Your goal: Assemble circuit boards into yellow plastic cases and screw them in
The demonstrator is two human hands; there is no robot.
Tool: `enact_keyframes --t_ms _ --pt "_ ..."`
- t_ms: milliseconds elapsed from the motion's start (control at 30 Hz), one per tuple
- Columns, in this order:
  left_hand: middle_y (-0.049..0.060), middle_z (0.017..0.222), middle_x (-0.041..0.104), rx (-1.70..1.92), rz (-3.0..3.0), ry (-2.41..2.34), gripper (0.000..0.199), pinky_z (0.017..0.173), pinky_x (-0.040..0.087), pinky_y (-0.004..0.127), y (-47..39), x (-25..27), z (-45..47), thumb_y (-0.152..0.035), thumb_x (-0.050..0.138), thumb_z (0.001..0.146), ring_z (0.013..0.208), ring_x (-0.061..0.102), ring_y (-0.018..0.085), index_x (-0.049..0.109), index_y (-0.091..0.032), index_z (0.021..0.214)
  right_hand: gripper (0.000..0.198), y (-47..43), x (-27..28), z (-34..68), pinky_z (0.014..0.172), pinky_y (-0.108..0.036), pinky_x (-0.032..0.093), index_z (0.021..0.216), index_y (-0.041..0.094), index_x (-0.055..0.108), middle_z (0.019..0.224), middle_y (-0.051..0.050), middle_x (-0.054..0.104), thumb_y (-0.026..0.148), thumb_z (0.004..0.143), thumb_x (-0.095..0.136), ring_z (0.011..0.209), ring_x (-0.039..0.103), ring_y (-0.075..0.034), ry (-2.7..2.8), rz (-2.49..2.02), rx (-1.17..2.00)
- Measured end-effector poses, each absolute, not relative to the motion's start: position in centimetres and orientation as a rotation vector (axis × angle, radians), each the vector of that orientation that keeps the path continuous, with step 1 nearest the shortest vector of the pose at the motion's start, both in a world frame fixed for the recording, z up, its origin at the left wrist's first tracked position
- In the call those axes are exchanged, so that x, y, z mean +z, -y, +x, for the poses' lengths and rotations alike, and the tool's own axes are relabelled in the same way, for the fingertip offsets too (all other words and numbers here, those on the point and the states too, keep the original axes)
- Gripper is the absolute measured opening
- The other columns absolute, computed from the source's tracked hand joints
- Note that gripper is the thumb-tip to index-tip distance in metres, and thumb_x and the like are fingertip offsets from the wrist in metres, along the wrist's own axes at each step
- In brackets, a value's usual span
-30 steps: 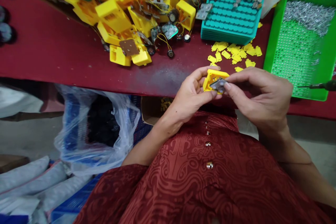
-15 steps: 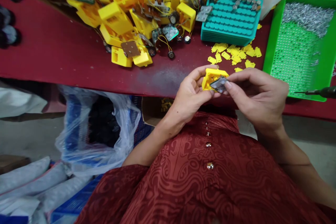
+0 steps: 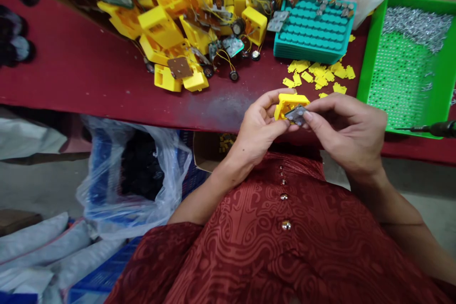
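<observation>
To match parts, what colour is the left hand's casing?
The casing is yellow, clearest in the head view.

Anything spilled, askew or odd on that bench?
A greyish smudge marks the red tabletop near its front edge, perhaps dust or wear. The circuit board is askew at the mouth of the yellow case, but the right hand holds it.

Left forearm (image 3: 206, 190) angles in from near left, left hand (image 3: 259, 124) cupped, left thumb (image 3: 278, 128) pointing right; right forearm (image 3: 401, 204) enters from near right, right hand (image 3: 351, 130) pinching thumb-to-forefinger, both hands close together mid-scene.
</observation>
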State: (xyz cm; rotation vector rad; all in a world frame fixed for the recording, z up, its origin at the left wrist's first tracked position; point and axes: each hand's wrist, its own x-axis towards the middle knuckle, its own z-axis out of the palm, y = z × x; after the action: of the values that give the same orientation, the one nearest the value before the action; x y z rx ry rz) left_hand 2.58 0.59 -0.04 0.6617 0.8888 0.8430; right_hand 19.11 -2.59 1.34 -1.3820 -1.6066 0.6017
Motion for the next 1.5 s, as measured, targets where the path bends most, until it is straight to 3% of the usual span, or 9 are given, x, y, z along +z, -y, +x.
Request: enact_keyframes --t_ms 367,567,800,1000,1167,1500 --pt "0.006 0.129 0.076 0.796 0.745 -0.834 0.050 0.091 0.064 0.027 -0.4 -0.1 2.0 -0.016 0.085 0.076 0.119 0.073 0.022 0.066 -0.021 0.121 0.013 1.8 2.1 20.3 0.070 -0.026 0.052 0.094 0.019 0.078 0.087 -0.002 0.076 0.014 0.097 0.067 0.078 0.070 -0.013 1.981 -1.235 0.378" --pt "0.008 0.147 0.070 0.754 0.834 -0.815 0.053 0.099 0.063 0.029 -0.3 -0.6 1.8 -0.012 0.080 0.076 0.135 0.068 0.026 0.066 -0.021 0.127 0.013 1.4 2.2 20.5 0.071 -0.028 0.052 0.094 0.016 0.078 0.092 -0.004 0.077 0.014 0.099 0.066 0.080 0.069 -0.014 2.120 -1.249 0.292" --pt "0.008 0.128 0.078 0.760 0.865 -0.854 0.040 0.097 0.061 0.028 -0.1 -0.8 1.2 -0.027 0.078 0.091 0.112 0.074 0.019 0.069 -0.017 0.129 0.017 1.1 1.9 20.4 0.076 -0.029 0.056 0.103 0.020 0.080 0.103 -0.009 0.073 0.018 0.103 0.063 0.091 0.070 -0.016 2.136 -1.255 0.239" --pt "0.010 0.128 0.078 0.777 0.860 -0.888 0.043 0.098 0.062 0.031 0.0 -1.5 1.0 -0.035 0.081 0.091 0.110 0.075 0.020 0.070 -0.017 0.129 0.021 1.2 1.5 20.5 0.078 -0.028 0.059 0.119 0.015 0.072 0.102 -0.008 0.074 0.016 0.099 0.069 0.089 0.071 -0.015 2.132 -1.197 0.272" --pt "0.009 0.129 0.076 0.748 0.720 -0.858 0.041 0.098 0.065 0.036 0.3 -1.7 1.0 -0.035 0.078 0.092 0.109 0.075 0.020 0.068 -0.017 0.128 0.011 1.6 0.9 20.3 0.079 -0.028 0.061 0.107 0.018 0.075 0.100 -0.007 0.074 0.014 0.099 0.069 0.091 0.072 -0.015 2.121 -1.198 0.200" --pt "0.008 0.130 0.074 0.788 0.693 -0.831 0.040 0.102 0.064 0.038 0.8 -2.8 1.1 -0.031 0.078 0.094 0.115 0.072 0.021 0.068 -0.021 0.132 0.013 1.5 0.1 20.1 0.076 -0.024 0.059 0.102 0.019 0.080 0.097 -0.004 0.075 0.016 0.101 0.067 0.087 0.071 -0.012 2.094 -1.234 0.178"
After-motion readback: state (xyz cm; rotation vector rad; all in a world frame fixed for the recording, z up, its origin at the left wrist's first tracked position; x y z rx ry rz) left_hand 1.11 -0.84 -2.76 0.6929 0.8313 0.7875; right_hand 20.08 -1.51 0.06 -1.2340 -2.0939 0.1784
